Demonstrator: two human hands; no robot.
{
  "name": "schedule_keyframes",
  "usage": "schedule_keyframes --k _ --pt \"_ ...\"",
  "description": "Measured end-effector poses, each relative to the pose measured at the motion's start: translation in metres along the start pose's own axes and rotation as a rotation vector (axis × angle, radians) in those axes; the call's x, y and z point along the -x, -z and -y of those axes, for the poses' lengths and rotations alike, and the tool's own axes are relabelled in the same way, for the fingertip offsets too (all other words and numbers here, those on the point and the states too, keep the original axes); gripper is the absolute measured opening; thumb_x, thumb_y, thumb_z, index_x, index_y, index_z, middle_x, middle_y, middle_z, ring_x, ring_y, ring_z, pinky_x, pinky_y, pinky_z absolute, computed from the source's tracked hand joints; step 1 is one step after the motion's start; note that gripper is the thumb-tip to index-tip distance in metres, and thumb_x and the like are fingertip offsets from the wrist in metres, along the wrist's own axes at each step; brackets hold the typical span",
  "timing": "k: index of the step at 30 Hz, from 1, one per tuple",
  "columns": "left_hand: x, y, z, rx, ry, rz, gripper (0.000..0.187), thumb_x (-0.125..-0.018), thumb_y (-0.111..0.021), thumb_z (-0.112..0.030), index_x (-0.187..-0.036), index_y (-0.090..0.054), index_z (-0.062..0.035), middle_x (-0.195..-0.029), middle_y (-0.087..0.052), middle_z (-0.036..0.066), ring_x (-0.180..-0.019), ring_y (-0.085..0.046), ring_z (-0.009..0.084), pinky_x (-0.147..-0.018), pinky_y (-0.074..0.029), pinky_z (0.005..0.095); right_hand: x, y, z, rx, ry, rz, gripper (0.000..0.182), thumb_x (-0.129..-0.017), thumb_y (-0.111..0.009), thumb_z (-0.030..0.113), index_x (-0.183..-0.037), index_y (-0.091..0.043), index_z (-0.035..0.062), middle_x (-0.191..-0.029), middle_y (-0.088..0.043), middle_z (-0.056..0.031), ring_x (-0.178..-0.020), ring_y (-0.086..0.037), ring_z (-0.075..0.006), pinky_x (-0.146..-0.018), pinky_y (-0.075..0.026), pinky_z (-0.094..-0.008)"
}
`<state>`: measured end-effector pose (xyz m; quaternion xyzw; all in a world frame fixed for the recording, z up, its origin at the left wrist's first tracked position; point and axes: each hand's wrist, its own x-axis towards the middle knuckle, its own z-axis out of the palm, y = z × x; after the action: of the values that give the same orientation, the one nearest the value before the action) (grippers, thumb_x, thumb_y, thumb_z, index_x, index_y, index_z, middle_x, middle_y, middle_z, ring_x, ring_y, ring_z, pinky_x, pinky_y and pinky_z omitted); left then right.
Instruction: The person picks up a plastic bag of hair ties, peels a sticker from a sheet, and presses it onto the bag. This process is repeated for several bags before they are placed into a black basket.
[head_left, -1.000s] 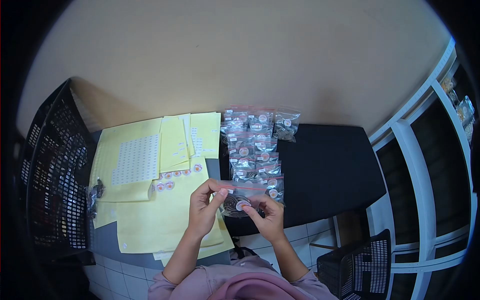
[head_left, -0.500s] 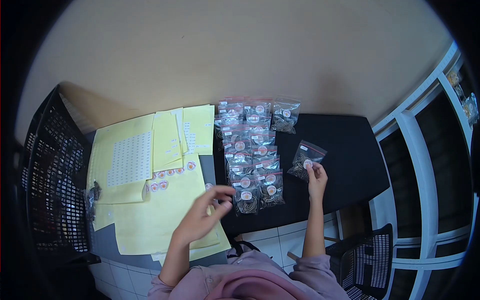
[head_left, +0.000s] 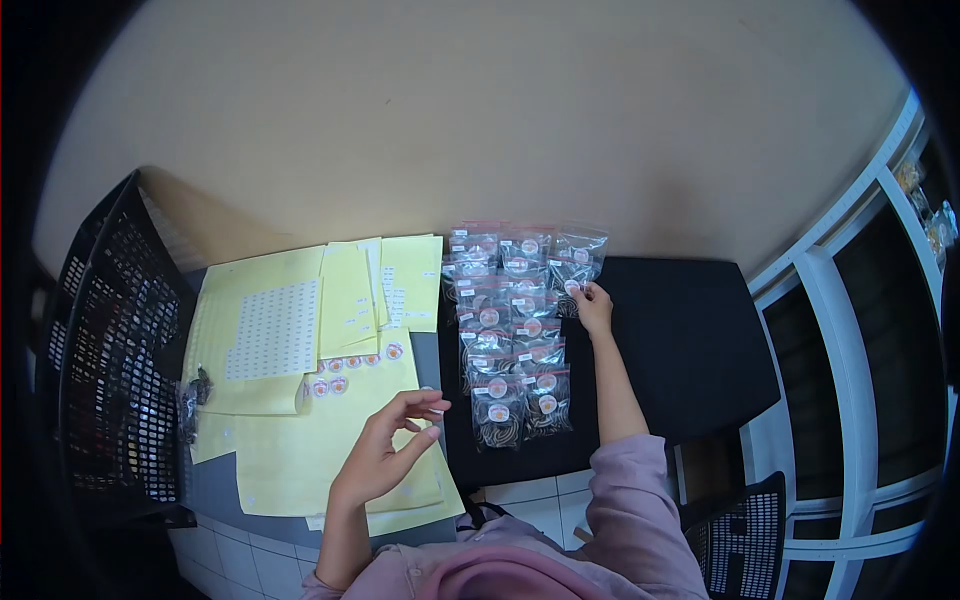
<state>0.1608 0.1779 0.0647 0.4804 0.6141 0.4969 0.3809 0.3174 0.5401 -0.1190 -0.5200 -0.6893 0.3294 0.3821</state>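
My right hand (head_left: 594,308) pinches the lower part of a small clear zip bag (head_left: 568,273) with a white label and a round sticker. This bag overlaps another clear zip bag (head_left: 590,240) at the back of the black cloth. To its left, overlapping zip bags (head_left: 498,428) with dark coiled contents lie in two columns, each with a round sticker. Above the yellow sheets (head_left: 300,460) hovers my left hand (head_left: 388,450), thumb and fingers apart. A small white spot shows by its fingertips; I cannot make out what it is.
Round orange-and-white stickers (head_left: 394,352) and a sheet of small printed labels (head_left: 275,330) lie on the yellow paper. A black plastic basket (head_left: 115,350) stands at the left. The black cloth (head_left: 690,350) extends right, with a black chair (head_left: 745,540) below it.
My right hand has carried the zip bag left and back, onto the bag behind. My left hand has drawn slightly left and down, away from the columns.
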Motion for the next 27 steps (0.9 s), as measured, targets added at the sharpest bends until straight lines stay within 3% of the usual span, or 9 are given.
schedule_keyframes --k 7,11,14,17,19,22,25,26,27 --pt "0.016 0.023 0.005 0.039 0.008 -0.203 0.031 -0.08 -0.053 -0.005 -0.109 -0.046 0.0008 -0.1 -0.058 0.01 -0.089 -0.056 0.0152 -0.072 -0.042 0.0245 -0.003 -0.004 0.007 0.13 0.069 -0.154 0.029 -0.068 -0.068 0.023 -0.088 -0.06 0.0041 -0.079 -0.058 -0.0104 -0.078 -0.056 -0.0238 -0.072 -0.043 -0.0339" --pt "0.03 0.039 0.012 0.078 -0.009 -0.282 0.031 -0.08 -0.053 -0.004 -0.11 -0.046 0.0 -0.098 -0.057 0.01 -0.087 -0.055 0.0145 -0.074 -0.041 0.0256 0.01 -0.003 0.015 0.218 0.117 -0.257 0.042 -0.067 -0.068 0.023 -0.1 -0.053 0.0024 -0.097 -0.052 -0.0156 -0.094 -0.049 -0.0294 -0.082 -0.039 -0.0375" --pt "0.043 0.055 0.018 0.113 -0.041 -0.356 0.031 -0.079 -0.054 -0.004 -0.109 -0.047 -0.0014 -0.094 -0.058 0.008 -0.083 -0.054 0.0127 -0.073 -0.04 0.0248 0.015 0.01 0.027 0.31 0.222 -0.321 0.042 -0.066 -0.068 0.019 -0.101 -0.053 0.0005 -0.1 -0.05 -0.0169 -0.095 -0.048 -0.0311 -0.085 -0.037 -0.0376" --pt "0.066 0.083 0.03 0.07 -0.06 -0.488 0.029 -0.077 -0.058 -0.006 -0.105 -0.05 -0.0033 -0.085 -0.061 0.004 -0.076 -0.054 0.0092 -0.067 -0.039 0.0222 0.034 0.03 0.075 0.199 0.217 -0.296 0.036 -0.069 -0.065 0.013 -0.102 -0.055 0.0044 -0.098 -0.05 -0.0124 -0.084 -0.05 -0.023 -0.075 -0.041 -0.0336" --pt "0.081 0.107 0.037 0.018 -0.055 -0.556 0.029 -0.075 -0.061 -0.007 -0.103 -0.052 -0.0039 -0.079 -0.062 0.001 -0.073 -0.053 0.0081 -0.065 -0.038 0.0221 0.05 0.036 0.102 0.181 0.345 -0.318 0.031 -0.07 -0.064 0.012 -0.1 -0.056 0.0065 -0.097 -0.05 -0.0074 -0.079 -0.049 -0.0174 -0.068 -0.041 -0.0285" --pt "0.113 0.157 0.058 -0.309 0.011 -0.93 0.034 -0.065 -0.07 -0.009 -0.096 -0.055 -0.0054 -0.063 -0.059 -0.004 -0.065 -0.051 0.0076 -0.064 -0.037 0.0248 0.092 0.029 0.16 0.065 0.397 -0.228 0.024 -0.071 -0.062 0.008 -0.094 -0.057 0.0063 -0.095 -0.053 -0.0021 -0.08 -0.049 -0.0127 -0.063 -0.038 -0.0223" --pt "0.144 0.211 0.082 -0.589 0.208 -1.102 0.044 -0.063 -0.07 -0.01 -0.103 -0.051 -0.0057 -0.095 -0.056 0.006 -0.086 -0.05 0.0179 -0.076 -0.037 0.0317 0.134 -0.002 0.208 -0.068 0.503 -0.065 0.022 -0.071 -0.062 0.006 -0.092 -0.057 0.0059 -0.092 -0.054 -0.0021 -0.08 -0.049 -0.0124 -0.062 -0.037 -0.0227" --pt "0.15 0.225 0.091 -0.588 0.203 -1.102 0.044 -0.063 -0.07 -0.01 -0.103 -0.051 -0.0057 -0.095 -0.056 0.006 -0.086 -0.05 0.0179 -0.076 -0.037 0.0317 0.149 -0.018 0.228 -0.06 0.522 -0.008 0.021 -0.07 -0.061 0.003 -0.091 -0.056 0.0053 -0.09 -0.054 -0.0026 -0.079 -0.051 -0.0143 -0.063 -0.038 -0.0248" --pt "0.156 0.239 0.101 -0.781 0.259 -1.106 0.047 -0.062 -0.07 -0.01 -0.104 -0.05 -0.0061 -0.104 -0.05 0.007 -0.096 -0.046 0.022 -0.081 -0.035 0.0358 0.166 -0.035 0.248 -0.083 0.554 0.086 0.021 -0.07 -0.061 0.003 -0.09 -0.056 0.0052 -0.09 -0.054 -0.0036 -0.079 -0.051 -0.0156 -0.063 -0.039 -0.0259"
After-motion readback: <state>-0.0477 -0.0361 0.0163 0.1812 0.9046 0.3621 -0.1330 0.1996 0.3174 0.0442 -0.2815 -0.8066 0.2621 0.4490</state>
